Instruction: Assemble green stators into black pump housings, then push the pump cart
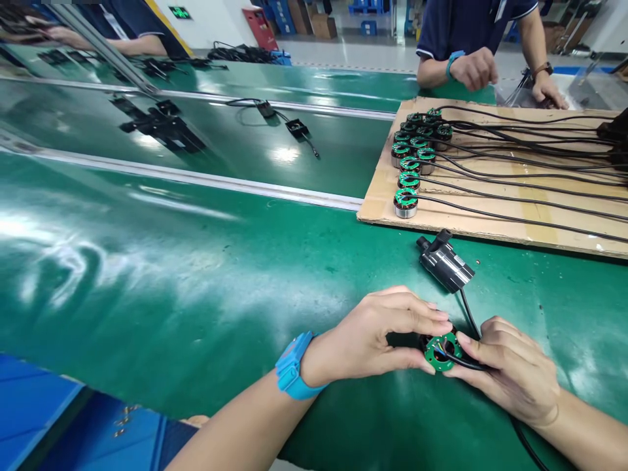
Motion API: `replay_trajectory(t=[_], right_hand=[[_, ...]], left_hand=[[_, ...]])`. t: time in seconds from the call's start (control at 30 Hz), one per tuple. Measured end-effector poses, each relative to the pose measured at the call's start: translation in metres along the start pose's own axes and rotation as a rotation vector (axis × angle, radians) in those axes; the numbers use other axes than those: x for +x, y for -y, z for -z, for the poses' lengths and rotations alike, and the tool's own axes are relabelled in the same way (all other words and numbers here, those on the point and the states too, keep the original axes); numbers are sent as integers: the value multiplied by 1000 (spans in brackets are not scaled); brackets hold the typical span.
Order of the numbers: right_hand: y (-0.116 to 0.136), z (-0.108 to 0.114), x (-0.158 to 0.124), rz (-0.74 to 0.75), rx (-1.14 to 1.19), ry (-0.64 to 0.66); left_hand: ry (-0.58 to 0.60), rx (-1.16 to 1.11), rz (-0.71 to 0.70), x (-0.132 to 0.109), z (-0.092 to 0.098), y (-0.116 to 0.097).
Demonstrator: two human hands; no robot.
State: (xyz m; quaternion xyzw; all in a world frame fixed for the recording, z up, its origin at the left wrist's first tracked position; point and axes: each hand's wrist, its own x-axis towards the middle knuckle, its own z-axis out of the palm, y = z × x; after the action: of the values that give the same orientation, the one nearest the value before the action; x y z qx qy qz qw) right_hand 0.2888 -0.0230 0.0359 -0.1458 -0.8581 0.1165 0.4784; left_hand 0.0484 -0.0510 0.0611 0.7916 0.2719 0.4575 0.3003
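Between my two hands is a motor stator with a round green circuit board point(436, 362) facing me, small coloured wires at its centre. My left hand point(380, 333), with a blue wrist strap point(294, 366), pinches its left and upper edge between thumb and fingers. On the other side my right hand point(515, 366) grips the board's right edge, and the black cable point(464, 361) from the board passes into that hand. Just beyond lies a black cylindrical pump point(446, 263) with two spouts, its own cable running down behind my right hand.
Several stators point(406, 203) with black cables stand on a cardboard sheet point(495, 219) at the right. A person point(473, 69) works across the green bench. Metal rails point(206, 175) cross the bench, with black parts point(297, 129) beyond. Blue bins point(112, 435) sit lower left.
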Motion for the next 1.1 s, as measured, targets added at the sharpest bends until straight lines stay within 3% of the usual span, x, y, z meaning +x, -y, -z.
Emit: replay_trajectory(t=[0.7,0.77,0.87,0.97,1.1], right_hand=[[1,-3,3,-13,6,-20],[-3,-5,2,-49,16,-18],[-13,-12,-4,-166,88,17],[-28,-34,-14,-343,189,74],[-38,-59,-12,-424,147,71]], left_hand=[[23,-39,4,-1,1,5],[32,-37,71,0,3,10],[125,88,285,-2,8,18],[190,301,472,-10,21,23],[-54,571,497,-12,33,27]])
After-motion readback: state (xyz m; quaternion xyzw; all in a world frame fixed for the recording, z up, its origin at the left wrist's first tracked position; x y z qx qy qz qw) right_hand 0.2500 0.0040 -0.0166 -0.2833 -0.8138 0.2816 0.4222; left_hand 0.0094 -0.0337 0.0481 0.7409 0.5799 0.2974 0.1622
